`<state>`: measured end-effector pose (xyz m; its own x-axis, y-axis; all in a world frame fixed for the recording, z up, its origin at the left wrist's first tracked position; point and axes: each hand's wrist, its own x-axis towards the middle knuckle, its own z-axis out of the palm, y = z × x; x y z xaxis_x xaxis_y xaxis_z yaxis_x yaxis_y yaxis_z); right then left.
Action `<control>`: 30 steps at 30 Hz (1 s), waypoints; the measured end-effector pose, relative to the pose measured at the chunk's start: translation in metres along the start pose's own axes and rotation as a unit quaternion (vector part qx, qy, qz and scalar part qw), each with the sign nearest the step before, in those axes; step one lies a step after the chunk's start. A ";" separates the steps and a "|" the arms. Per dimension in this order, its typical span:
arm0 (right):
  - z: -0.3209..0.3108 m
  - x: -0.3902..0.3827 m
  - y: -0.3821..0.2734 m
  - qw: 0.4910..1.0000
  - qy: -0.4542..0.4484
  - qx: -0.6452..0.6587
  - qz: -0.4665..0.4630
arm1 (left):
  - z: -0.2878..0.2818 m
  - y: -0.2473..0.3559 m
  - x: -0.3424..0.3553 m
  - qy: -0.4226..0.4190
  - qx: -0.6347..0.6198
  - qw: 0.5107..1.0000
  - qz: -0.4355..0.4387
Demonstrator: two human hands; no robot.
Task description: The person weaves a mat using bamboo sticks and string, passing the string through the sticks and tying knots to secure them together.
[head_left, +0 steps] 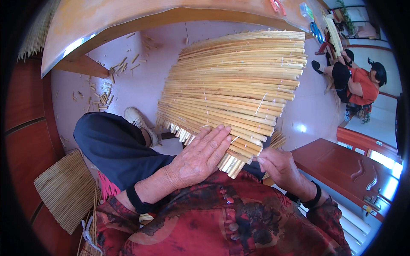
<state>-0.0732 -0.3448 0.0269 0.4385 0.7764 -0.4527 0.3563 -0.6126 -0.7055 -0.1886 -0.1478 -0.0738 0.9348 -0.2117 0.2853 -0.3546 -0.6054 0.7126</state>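
Note:
A mat of pale reed stalks (232,81), bound in rows with white thread, spreads over my lap and out toward the table. My left hand (198,155) lies on its near part, fingers stretched out across the stalks. Under that hand, short cut stalk ends (232,165) stick out at the near edge. My right hand (279,167) is closed in a pinch at the near right corner of the mat; what sits between its fingertips is too small to make out. A loose white thread end (261,103) stands up from the mat's right part.
A wooden table (106,19) curves along the far side, with red-handled pliers (277,6) on top. Cut stalk pieces (102,97) litter the floor. Another reed mat (64,190) leans at left. A seated person in red (361,87) works far right, near a brown door (341,170).

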 end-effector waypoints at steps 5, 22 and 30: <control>0.001 0.001 -0.002 0.999 -0.012 0.022 0.021 | 0.004 -0.002 -0.001 0.028 -0.003 1.000 0.012; 0.000 0.003 0.003 0.998 -0.033 0.043 0.035 | 0.000 -0.004 -0.010 0.021 -0.110 0.988 -0.102; 0.002 0.005 0.000 0.999 -0.041 0.024 0.024 | 0.002 -0.003 -0.019 -0.001 -0.101 0.981 -0.164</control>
<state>-0.0723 -0.3407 0.0238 0.3837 0.7571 -0.5287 0.2964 -0.6432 -0.7060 -0.2050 -0.1430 -0.0824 0.9993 -0.0325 0.0186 -0.0318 -0.4761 0.8788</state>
